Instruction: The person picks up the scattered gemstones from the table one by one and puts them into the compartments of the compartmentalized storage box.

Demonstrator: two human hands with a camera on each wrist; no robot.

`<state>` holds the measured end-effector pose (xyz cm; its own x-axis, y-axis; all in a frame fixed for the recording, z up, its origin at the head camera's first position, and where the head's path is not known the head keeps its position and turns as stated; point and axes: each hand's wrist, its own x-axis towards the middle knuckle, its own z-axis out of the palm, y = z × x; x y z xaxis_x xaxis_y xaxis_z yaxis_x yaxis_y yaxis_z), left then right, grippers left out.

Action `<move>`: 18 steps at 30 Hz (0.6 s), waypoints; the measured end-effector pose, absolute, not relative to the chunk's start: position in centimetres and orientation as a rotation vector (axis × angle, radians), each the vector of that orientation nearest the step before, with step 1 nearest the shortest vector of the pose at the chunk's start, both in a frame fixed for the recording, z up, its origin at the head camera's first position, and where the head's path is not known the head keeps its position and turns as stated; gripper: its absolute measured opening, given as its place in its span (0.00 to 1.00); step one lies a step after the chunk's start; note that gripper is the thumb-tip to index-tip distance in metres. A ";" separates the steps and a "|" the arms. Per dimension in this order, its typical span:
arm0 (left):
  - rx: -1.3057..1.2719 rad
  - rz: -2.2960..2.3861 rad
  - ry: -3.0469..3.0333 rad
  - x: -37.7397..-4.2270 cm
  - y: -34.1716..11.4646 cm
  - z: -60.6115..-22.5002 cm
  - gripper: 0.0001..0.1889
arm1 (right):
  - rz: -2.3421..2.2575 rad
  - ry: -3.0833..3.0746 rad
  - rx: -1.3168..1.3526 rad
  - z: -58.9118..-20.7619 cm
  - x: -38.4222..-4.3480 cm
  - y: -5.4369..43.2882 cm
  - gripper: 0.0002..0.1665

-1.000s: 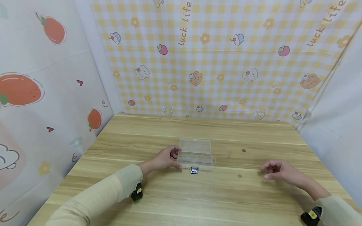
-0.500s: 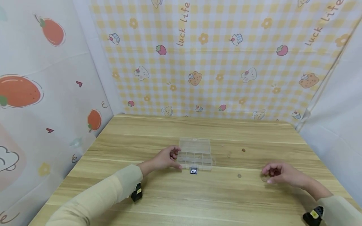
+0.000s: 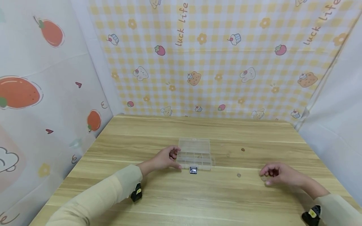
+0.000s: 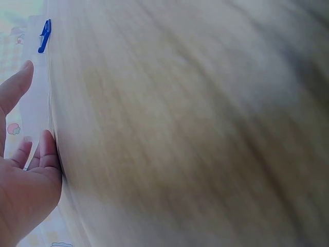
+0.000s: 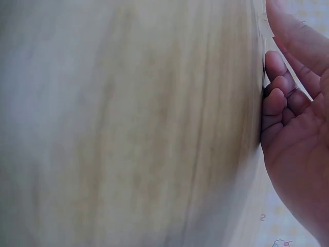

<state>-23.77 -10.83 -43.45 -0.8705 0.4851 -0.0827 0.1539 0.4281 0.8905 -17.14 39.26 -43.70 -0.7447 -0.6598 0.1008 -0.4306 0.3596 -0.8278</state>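
A clear plastic compartment box [image 3: 202, 161] lies on the wooden table with its lid [image 3: 194, 145] folded back. My left hand [image 3: 165, 159] grips its left end, thumb at the front corner and fingers at the hinge side. A dark blue latch [image 3: 193, 170] juts from the box's front, also showing in the left wrist view as a blue clip [image 4: 45, 36]. At the right, my right hand [image 3: 282, 175] rests low on the table, pinching a small clear round piece [image 3: 264, 178] between thumb and fingertips. In the right wrist view its other fingers [image 5: 275, 103] are curled near the tabletop.
Between the box and my right hand lie a small brown piece [image 3: 243, 149], a small greyish round piece [image 3: 238, 175] and a faint clear piece [image 3: 228, 155]. A checked cloth [image 3: 198, 62] hangs behind the table [image 3: 158, 201], with pale cloth on both sides.
My right hand has lowered slightly, and its thumb and fingertips have closed in on the small clear round piece. The left hand and the box stay in place; the head view shifts a little.
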 end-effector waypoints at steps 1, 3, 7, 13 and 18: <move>0.548 1.415 2.362 -23.7 -10.8 -43.4 0.38 | -1.328 2.377 -0.977 -43.8 -17.1 39.3 0.15; 0.546 1.411 2.365 -23.7 -10.8 -43.3 0.38 | -1.331 2.370 -0.977 -43.9 -17.1 39.3 0.14; 0.556 1.409 2.369 -23.6 -10.8 -43.2 0.38 | -1.326 2.360 -0.968 -43.9 -17.2 39.3 0.13; 0.561 1.423 2.360 -23.5 -10.8 -43.2 0.38 | -1.332 2.353 -0.965 -44.0 -17.3 39.4 0.12; 0.555 1.426 2.351 -23.4 -10.8 -43.1 0.38 | -1.332 2.347 -0.960 -44.1 -17.2 39.4 0.12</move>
